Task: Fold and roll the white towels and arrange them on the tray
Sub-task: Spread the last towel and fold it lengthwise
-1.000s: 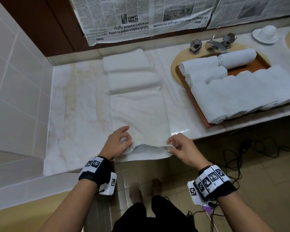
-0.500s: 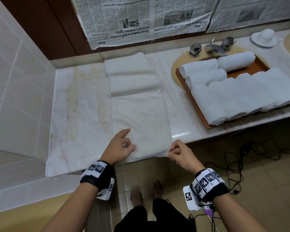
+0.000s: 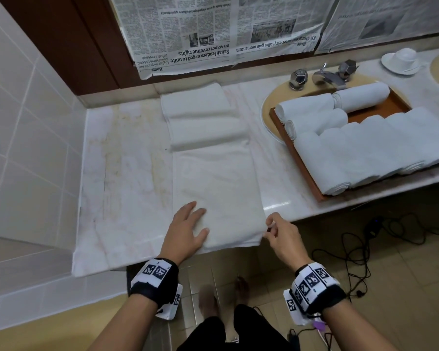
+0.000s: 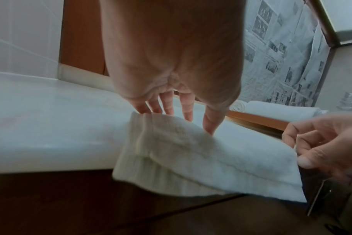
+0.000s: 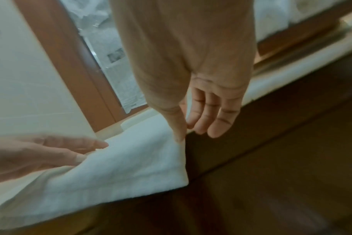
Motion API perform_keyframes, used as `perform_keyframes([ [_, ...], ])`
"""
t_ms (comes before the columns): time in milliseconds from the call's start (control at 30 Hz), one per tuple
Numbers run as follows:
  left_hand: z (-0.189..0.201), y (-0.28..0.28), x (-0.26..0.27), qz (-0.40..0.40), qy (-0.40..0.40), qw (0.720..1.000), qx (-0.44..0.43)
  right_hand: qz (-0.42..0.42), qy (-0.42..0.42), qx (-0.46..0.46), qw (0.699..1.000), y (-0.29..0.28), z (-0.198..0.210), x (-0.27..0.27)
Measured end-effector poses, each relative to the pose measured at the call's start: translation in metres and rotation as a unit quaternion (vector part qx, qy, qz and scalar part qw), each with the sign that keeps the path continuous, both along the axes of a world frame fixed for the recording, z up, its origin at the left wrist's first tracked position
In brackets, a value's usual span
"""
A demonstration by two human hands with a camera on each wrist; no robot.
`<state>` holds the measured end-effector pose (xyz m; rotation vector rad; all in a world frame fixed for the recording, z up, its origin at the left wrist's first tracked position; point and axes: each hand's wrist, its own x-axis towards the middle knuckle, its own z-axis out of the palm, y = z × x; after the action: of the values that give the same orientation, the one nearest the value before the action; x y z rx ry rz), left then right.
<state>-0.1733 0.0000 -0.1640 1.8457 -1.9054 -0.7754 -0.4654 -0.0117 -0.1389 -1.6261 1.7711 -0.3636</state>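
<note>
A long folded white towel (image 3: 216, 188) lies lengthwise on the marble counter (image 3: 127, 173), and its near end hangs a little over the front edge (image 4: 241, 151) (image 5: 120, 167). My left hand (image 3: 190, 224) (image 4: 188, 114) rests flat on its near left corner with the fingers straight. My right hand (image 3: 274, 226) (image 5: 191, 127) pinches the near right corner between thumb and fingers. Right of the towel, a wooden tray (image 3: 302, 168) carries several rolled white towels (image 3: 365, 148). Folded white towels (image 3: 200, 115) sit at the strip's far end.
The tray sits over a round basin with a chrome tap (image 3: 325, 77) behind it. A white cup and saucer (image 3: 401, 59) stand at the far right. Newspaper (image 3: 213, 34) covers the back wall and a tiled wall (image 3: 23, 122) closes the left. Cables (image 3: 352, 249) lie on the floor.
My left hand has let go of its pinch on the near edge and now lies flat on the towel. My right hand still holds the right corner.
</note>
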Motion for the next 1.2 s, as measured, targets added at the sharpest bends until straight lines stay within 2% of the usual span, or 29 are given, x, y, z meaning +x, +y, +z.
perform_keyframes([
  [100, 0.003, -0.005, 0.002, 0.038, -0.008, 0.999, -0.028, 0.027, 0.028, -0.078, 0.996, -0.015, 0.009, 0.007],
  [167, 0.004, -0.013, 0.002, 0.039, -0.058, 0.996, -0.060, 0.074, 0.016, -0.132, 0.988, -0.027, 0.010, 0.021],
  [233, 0.002, -0.019, 0.001, 0.023, -0.115, 0.993, -0.017, 0.168, 0.052, -0.126, 0.976, -0.037, 0.001, 0.038],
  [300, -0.002, -0.020, -0.002, 0.018, -0.163, 0.986, 0.045, 0.236, 0.124, -0.100, 0.959, -0.043, -0.013, 0.047],
  [400, -0.006, -0.020, -0.007, 0.022, -0.200, 0.977, 0.070, 0.225, 0.182, -0.074, 0.954, -0.054, -0.020, 0.048],
  [533, -0.008, -0.030, -0.017, 0.039, -0.212, 0.973, 0.077, 0.234, 0.240, -0.052, 0.941, -0.080, -0.016, 0.061],
  [667, -0.010, -0.057, -0.016, 0.066, -0.200, 0.974, 0.087, 0.250, 0.208, -0.026, 0.945, -0.129, -0.020, 0.070],
  [833, -0.005, -0.098, -0.020, 0.107, -0.174, 0.972, 0.112, 0.281, 0.229, -0.022, 0.932, -0.188, -0.008, 0.078],
  [933, 0.007, -0.117, -0.019, 0.123, -0.164, 0.975, 0.086, 0.277, 0.229, -0.078, 0.930, -0.211, 0.013, 0.084],
  [1033, 0.017, -0.140, -0.014, 0.144, -0.142, 0.979, 0.020, 0.292, 0.166, -0.146, 0.931, -0.217, 0.012, 0.099],
  [1100, 0.015, -0.155, -0.016, 0.125, -0.139, 0.981, 0.049, 0.335, 0.143, -0.137, 0.921, -0.214, 0.002, 0.114],
  [1200, 0.005, -0.169, -0.017, 0.073, -0.188, 0.976, 0.078, 0.379, 0.171, -0.105, 0.904, -0.221, -0.009, 0.127],
])
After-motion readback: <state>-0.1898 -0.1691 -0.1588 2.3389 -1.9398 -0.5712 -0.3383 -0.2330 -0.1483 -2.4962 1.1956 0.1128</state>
